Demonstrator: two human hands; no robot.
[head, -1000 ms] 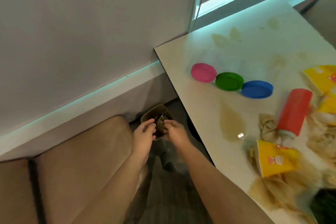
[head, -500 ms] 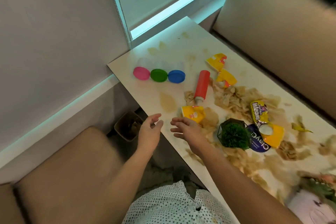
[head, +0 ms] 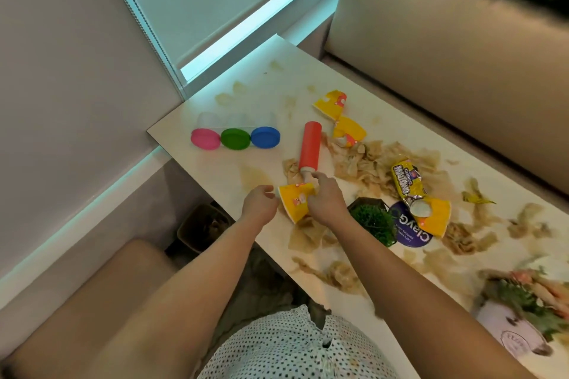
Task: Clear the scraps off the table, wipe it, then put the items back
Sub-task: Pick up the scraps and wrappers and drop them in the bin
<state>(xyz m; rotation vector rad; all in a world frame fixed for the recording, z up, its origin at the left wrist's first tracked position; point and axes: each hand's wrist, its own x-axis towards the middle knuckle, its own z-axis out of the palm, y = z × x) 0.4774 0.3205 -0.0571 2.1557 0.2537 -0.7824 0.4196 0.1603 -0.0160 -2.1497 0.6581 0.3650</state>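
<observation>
While your right hand (head: 326,198) grips the crushed yellow paper cup (head: 294,201), left hand (head: 260,204) loosely curled and empty, torn brown scraps (head: 363,163) beyond your fingers lie uncleared.

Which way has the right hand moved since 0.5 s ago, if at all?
Yes. The right hand went forward from the table edge onto the yellow cup, toward the red bottle.
</observation>
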